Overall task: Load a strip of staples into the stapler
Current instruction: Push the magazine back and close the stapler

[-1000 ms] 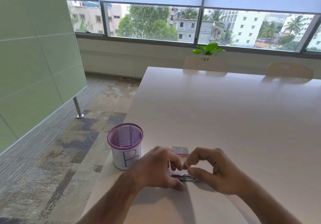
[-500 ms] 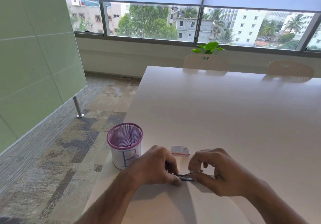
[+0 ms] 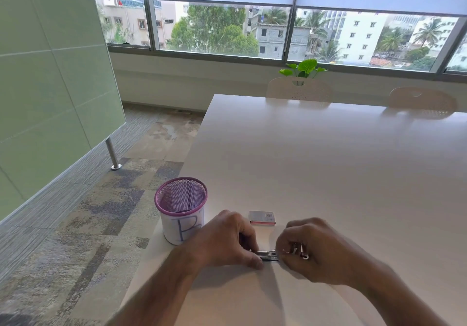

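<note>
Both hands close on a small metal stapler (image 3: 269, 255) lying low on the counter (image 3: 316, 164), near its front edge. The left hand (image 3: 227, 242) is a closed grip on the stapler's left end, thumb tip pressed to the counter at 6 o'clock of the tool. The right hand (image 3: 316, 250) curls shut over the right end, where glints of bright metal show between the fingers; whether these are the staple strip or part of the stapler cannot be told.

Judged step: seating or sliding a part at the right end. It should go best with the left hand pinning the body still while the right moves straight along the stapler's length, without twisting.

The stapler is slim, shiny and hard-edged. At 12 o'clock of it, just apart, lies a small flat cardboard box (image 3: 262, 217), pale with a red edge. At 10 o'clock stands a round purple wire-mesh cup (image 3: 180, 209), wrapped in white paper marked "B". The counter is smooth, matte and pale.
</note>
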Action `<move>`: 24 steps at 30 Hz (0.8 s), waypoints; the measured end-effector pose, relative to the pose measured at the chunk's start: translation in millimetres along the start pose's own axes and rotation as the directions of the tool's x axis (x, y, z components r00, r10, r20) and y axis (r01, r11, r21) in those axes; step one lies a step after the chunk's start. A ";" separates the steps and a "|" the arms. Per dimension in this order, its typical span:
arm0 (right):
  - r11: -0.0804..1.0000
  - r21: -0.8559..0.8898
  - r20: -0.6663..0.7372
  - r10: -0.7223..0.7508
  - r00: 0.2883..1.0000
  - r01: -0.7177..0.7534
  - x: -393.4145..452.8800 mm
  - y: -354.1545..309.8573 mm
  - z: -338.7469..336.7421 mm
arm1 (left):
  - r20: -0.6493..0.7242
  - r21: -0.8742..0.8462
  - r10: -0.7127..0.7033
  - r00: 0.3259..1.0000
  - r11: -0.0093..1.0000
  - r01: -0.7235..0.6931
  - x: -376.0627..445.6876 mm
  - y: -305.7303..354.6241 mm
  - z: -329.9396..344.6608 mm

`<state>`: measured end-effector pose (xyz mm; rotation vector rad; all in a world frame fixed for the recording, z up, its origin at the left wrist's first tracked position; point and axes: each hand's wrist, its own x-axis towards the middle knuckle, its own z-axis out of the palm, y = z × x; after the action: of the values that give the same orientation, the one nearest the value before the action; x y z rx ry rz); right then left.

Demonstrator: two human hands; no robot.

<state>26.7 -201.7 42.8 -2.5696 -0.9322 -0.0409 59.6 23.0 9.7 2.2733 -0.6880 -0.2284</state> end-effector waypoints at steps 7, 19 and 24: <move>0.999 -0.030 0.017 0.041 0.999 -0.040 4.1 0.2 3.0 | -0.009 0.000 0.005 1.000 1.000 -0.005 0.3 -2.5 1.3; 0.998 -0.047 0.068 0.051 0.996 -0.048 8.2 -3.1 1.3 | -0.014 -0.014 0.015 1.000 1.000 -0.015 1.7 -4.5 2.9; 0.997 -0.055 0.077 0.055 0.996 -0.050 8.6 -3.7 1.1 | -0.012 -0.021 0.009 1.000 1.000 -0.009 2.6 -5.3 3.5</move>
<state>30.9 -193.5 44.5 -2.6608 -0.9026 0.0513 62.7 22.6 3.6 2.2491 -0.6864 -0.2165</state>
